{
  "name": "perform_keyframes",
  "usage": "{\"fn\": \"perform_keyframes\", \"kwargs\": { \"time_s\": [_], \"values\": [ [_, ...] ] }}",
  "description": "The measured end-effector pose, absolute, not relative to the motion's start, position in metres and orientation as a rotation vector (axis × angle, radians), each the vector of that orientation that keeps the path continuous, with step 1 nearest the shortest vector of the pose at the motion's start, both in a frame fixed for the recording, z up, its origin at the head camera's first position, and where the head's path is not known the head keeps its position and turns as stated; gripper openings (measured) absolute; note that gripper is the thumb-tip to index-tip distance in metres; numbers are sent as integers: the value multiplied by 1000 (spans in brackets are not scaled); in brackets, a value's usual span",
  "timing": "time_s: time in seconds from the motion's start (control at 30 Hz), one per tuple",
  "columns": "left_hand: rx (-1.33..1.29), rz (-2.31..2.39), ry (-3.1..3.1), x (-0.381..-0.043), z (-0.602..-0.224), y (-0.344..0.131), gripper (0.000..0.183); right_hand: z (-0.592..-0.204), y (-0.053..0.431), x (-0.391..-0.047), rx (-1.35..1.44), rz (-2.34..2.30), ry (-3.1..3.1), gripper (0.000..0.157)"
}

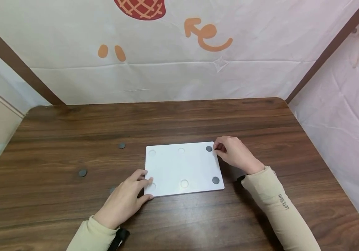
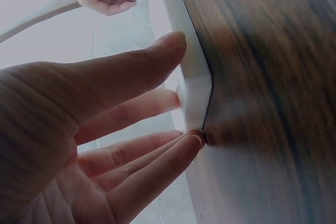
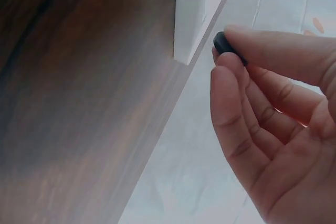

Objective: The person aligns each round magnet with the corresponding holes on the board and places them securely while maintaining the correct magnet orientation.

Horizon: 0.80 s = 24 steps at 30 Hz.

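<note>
A white rectangular board [image 1: 195, 167] with round recesses lies flat on the table. My left hand [image 1: 124, 198] grips its near left corner, the thumb at the near edge and the fingers along the left edge, one fingertip over the top. At the far right corner, my right hand [image 1: 234, 153] pinches a small dark disc [image 3: 226, 45] between thumb and forefinger; the fingers mostly hide it in the head view. One dark disc [image 1: 209, 149] shows at the far right recess, right beside those fingertips. Another dark disc [image 1: 215, 180] sits in the near right recess.
Left of the board on the brown wooden table [image 1: 182, 223] lie a disc [image 1: 121, 145] toward the back and a second disc [image 1: 82, 173] farther left. A third disc [image 1: 112, 190] is partly hidden behind my left hand. A white printed cloth [image 1: 173, 80] hangs behind the table.
</note>
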<state>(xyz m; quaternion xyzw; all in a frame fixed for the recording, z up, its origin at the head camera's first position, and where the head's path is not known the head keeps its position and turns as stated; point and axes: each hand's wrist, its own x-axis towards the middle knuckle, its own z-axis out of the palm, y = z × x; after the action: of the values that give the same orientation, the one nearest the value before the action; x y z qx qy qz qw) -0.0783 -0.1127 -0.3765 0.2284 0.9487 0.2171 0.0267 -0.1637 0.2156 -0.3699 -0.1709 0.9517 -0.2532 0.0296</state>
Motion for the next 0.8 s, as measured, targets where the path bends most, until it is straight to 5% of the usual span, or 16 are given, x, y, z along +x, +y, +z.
{"fn": "perform_keyframes", "kwargs": {
  "time_s": [0.8],
  "values": [
    [689,686,2928,-77,-376,-114,41,-375,188,-171,-716,-835,2893,15]
  ]
}}
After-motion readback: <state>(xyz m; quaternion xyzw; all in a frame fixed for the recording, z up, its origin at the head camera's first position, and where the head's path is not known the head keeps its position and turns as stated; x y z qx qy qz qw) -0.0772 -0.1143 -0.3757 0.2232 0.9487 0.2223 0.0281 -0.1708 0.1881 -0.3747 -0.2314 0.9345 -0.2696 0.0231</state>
